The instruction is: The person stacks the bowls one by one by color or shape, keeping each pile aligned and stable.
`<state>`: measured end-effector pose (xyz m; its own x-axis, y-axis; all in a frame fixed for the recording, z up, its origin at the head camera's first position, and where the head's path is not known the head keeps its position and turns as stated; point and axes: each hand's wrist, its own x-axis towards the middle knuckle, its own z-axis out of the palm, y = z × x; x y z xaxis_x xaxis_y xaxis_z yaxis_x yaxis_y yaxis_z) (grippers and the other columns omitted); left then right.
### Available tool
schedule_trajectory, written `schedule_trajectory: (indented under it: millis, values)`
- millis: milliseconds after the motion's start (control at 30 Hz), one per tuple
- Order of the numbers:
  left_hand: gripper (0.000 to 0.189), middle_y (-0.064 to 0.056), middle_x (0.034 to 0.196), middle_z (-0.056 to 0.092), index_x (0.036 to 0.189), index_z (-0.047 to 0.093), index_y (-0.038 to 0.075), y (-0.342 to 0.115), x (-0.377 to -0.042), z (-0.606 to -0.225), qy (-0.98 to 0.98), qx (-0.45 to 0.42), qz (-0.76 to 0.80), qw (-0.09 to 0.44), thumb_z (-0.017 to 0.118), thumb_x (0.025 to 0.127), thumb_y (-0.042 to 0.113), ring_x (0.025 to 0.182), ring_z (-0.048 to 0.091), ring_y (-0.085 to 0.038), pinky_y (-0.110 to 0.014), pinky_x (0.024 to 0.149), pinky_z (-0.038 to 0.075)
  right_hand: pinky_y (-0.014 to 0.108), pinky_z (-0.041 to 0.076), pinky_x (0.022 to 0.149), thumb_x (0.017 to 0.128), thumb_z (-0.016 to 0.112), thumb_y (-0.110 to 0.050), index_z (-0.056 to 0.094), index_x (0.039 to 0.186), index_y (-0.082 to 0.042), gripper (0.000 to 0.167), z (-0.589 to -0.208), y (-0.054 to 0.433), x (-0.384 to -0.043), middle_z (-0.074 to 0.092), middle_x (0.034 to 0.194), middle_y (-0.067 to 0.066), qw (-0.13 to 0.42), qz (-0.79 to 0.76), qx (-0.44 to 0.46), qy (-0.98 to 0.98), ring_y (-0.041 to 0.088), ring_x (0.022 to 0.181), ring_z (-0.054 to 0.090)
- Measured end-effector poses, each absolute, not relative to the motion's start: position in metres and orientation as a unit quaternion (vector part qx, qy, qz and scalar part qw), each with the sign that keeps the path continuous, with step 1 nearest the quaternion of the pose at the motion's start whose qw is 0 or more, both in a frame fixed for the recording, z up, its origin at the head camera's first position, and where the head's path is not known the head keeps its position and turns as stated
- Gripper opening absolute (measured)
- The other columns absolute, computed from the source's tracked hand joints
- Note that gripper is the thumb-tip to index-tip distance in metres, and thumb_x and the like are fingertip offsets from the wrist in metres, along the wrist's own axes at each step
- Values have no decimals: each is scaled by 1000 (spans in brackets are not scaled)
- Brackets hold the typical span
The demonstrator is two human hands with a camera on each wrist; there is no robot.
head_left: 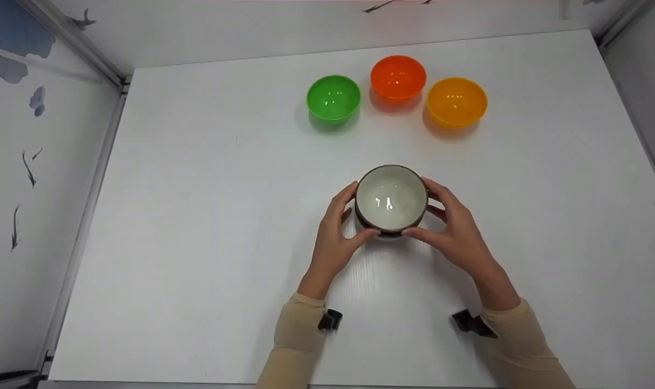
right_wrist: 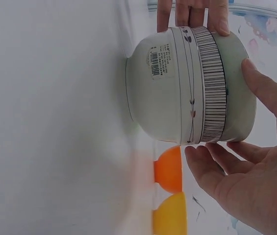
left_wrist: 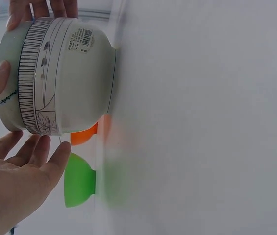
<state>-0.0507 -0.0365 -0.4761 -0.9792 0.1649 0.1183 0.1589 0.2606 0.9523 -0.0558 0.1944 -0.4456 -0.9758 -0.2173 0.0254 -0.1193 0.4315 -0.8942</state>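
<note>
Two ceramic bowls stand nested at the table's middle. The upper bowl [head_left: 392, 197] has a pale, glossy inside and a dark rim. Below it, the lower bowl [left_wrist: 82, 73] is white with a striped band, leaf drawings and a barcode sticker; its foot is at the tabletop. My left hand [head_left: 335, 237] holds the upper bowl from the left, thumb at the near side and fingers around the far side. From the right, my right hand [head_left: 457, 232] grips the same bowl in mirror fashion. Both thumbs [right_wrist: 263, 85] press on its pale outer wall.
Beyond the stack, a green bowl [head_left: 333, 100], an orange bowl [head_left: 398, 79] and a yellow bowl [head_left: 457, 102] stand upright on the white table [head_left: 198, 216]. White panels [head_left: 306, 27] close off the back and sides.
</note>
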Motion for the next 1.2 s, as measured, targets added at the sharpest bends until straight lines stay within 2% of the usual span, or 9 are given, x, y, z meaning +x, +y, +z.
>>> schedule_trajectory:
  millis: [433, 1200]
  values:
    - [87, -1, 157, 40, 155, 34, 16, -37, -49, -476, 795, 95, 599, 14, 81, 83, 33, 146, 38, -15, -41, 116, 43, 42, 48, 108, 73, 88, -13, 40, 151, -10, 92, -447, 194, -56, 47, 152, 6, 42, -531, -101, 841, 25, 135, 49]
    - [85, -4, 155, 43, 154, 36, 14, -38, -49, -477, 801, 97, 591, 12, 81, 83, 30, 145, 40, -20, -42, 115, 43, 48, 47, 110, 74, 88, -14, 38, 152, -8, 92, -446, 192, -53, 45, 153, 9, 45, -512, -101, 852, 28, 136, 47]
